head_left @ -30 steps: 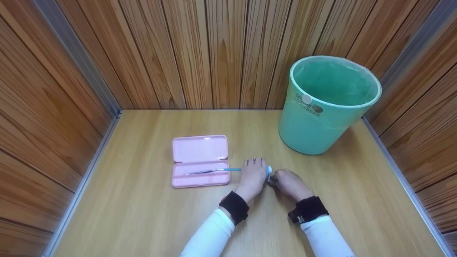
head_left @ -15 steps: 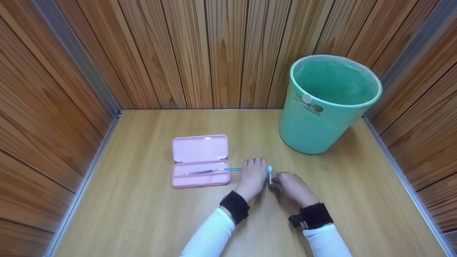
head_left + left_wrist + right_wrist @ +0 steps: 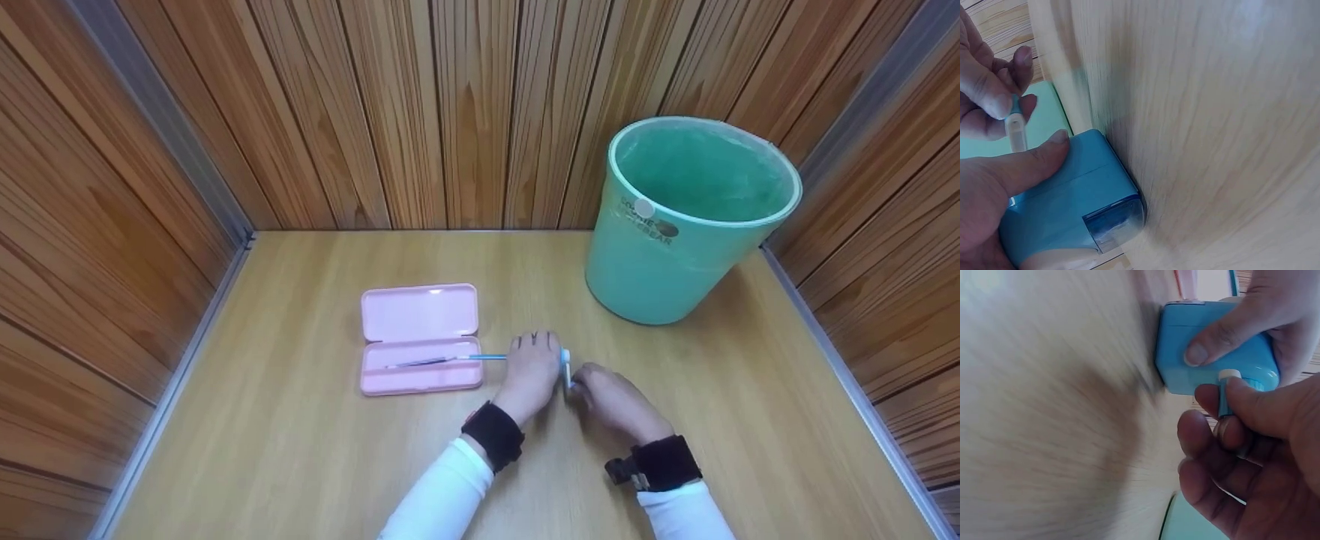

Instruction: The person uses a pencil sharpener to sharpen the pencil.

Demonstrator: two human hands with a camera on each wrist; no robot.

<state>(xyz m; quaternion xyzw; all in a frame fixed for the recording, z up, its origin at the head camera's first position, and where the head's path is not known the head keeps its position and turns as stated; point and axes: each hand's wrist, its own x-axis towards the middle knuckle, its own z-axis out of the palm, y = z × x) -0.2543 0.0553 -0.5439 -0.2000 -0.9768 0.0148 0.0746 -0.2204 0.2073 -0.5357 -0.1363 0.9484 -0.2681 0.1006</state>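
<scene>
A blue crank pencil sharpener [image 3: 1078,180] with a see-through shavings drawer [image 3: 1117,225] stands on the table. My left hand [image 3: 531,371] grips its body from above, thumb along one side, and covers most of it in the head view. My right hand [image 3: 619,401] pinches the small blue knob [image 3: 1223,396] of the white crank [image 3: 1016,134] between thumb and index finger. A slim blue stick [image 3: 491,356] runs from the left hand's side to an open pink pencil case [image 3: 420,311]. A thin, dark, tapered length [image 3: 427,361] continues over the case's lower half.
A green waste bin [image 3: 649,270] with a clear liner stands at the back right, beyond the right hand. Wood-panelled walls [image 3: 472,112] close off the back and both sides of the wooden table [image 3: 300,450].
My right hand has shifted slightly toward me and to the right, and the crank now points down toward me. The left hand, stick and pencil case stay in place.
</scene>
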